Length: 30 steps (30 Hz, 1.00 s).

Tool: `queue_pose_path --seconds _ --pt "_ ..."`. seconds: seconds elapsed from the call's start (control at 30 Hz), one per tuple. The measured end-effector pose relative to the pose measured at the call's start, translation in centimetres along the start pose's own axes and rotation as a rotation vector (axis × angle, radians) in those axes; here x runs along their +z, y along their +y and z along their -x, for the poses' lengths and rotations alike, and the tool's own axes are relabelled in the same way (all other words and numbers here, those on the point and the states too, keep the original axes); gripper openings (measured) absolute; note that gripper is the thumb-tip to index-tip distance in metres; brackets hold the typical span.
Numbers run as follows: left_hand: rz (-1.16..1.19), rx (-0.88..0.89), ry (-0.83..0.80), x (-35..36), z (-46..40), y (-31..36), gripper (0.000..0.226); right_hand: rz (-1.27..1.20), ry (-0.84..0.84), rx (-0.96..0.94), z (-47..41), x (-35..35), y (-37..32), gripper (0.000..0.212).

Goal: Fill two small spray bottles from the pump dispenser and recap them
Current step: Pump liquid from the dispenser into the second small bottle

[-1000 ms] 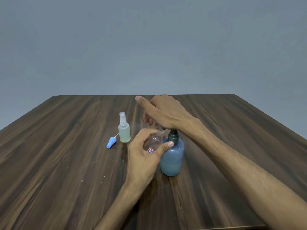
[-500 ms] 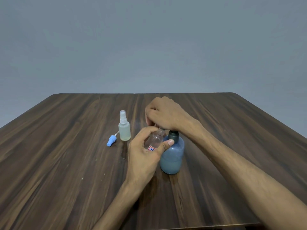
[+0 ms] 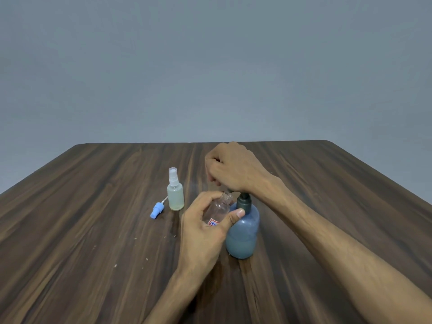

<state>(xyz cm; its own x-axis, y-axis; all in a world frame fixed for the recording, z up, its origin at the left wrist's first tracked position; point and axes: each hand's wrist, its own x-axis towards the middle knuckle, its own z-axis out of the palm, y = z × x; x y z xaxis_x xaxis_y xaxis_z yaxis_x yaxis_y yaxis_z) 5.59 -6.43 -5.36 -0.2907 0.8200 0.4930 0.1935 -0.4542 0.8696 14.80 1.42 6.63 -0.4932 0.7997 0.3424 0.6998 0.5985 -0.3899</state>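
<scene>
On the dark wood-grain table (image 3: pixel 93 230), nearest its left edge of all the things, a small blue spray cap (image 3: pixel 157 209) lies on its side with its thin white dip tube pointing toward the far edge. Just beside it to the right stands a capped spray bottle (image 3: pixel 175 195), upright, with a clear white sprayer on top and pale yellowish liquid filling most of its body. Further right, around the middle of the table, the left hand (image 3: pixel 203 232) grips an open spray bottle (image 3: pixel 218 210), fingers curled round one side and the thumb pressed on the other; this bottle is clear, looks empty, carries a red-and-blue label low on its body, and is tilted with its uncapped threaded neck leaning toward the pump. Touching it on the right stands the pump dispenser (image 3: pixel 243 232), a rounded blue-grey bottle with a dark collar, holding liquid in its lower half. The right hand (image 3: pixel 233 170) sits on top of the pump head, fingers curled downward over it and hiding the spout, wrist bent, forearm stretching back toward the near right corner.
</scene>
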Motion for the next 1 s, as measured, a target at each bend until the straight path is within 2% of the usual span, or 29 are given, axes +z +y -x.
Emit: queue_pose_path --seconds 0.5,1.0 --pt "0.019 -0.029 -0.008 0.04 -0.05 0.17 0.026 0.067 -0.017 0.015 -0.04 1.01 0.44 0.025" --pt "0.000 -0.013 -0.010 0.07 0.00 0.25 0.024 0.014 0.014 -0.022 -0.27 0.38 0.38 0.028"
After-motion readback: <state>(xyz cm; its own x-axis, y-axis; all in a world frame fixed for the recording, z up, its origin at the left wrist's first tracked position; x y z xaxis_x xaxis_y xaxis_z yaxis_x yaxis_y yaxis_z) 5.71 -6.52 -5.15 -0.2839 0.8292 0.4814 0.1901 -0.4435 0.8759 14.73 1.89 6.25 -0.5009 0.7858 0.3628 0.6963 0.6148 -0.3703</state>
